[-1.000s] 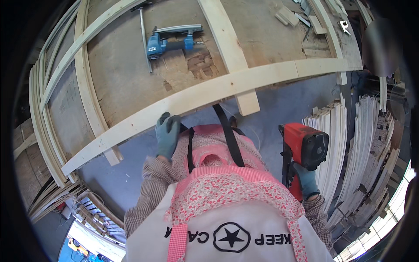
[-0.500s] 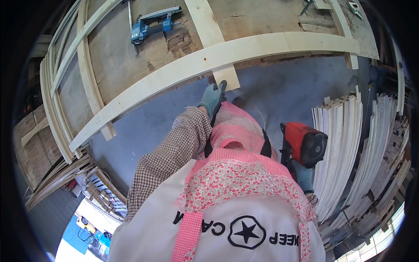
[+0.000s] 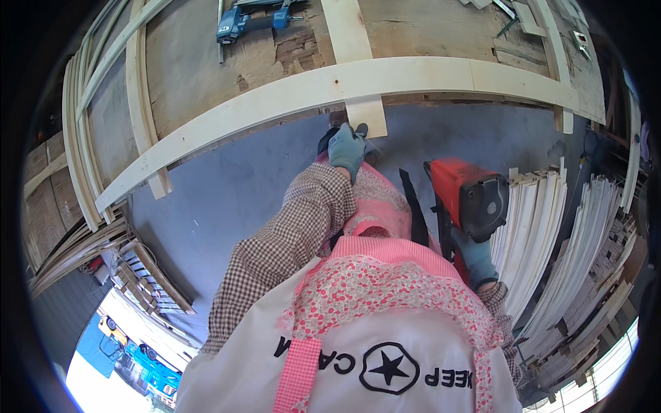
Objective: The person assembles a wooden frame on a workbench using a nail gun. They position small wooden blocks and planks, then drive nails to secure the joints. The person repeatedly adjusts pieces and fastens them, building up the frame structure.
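Pale and flat, the wooden crosspiece (image 3: pixel 369 114) runs away from the body beneath a long timber rail (image 3: pixel 413 76); the blue-gloved left hand (image 3: pixel 348 149) is nearer, at the crosspiece's near end, grip unclear. Rightward, the gloved right hand (image 3: pixel 476 259) grasps a red-and-black nail gun (image 3: pixel 456 187).

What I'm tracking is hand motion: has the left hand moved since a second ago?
Yes: relative to the curved board, the left hand moved rightward, now beside the middle crosspiece.

Red nail gun (image 3: pixel 467 196) in right grip (image 3: pixel 475 258); left grip (image 3: pixel 346 148) by crosspiece end (image 3: pixel 370 115).
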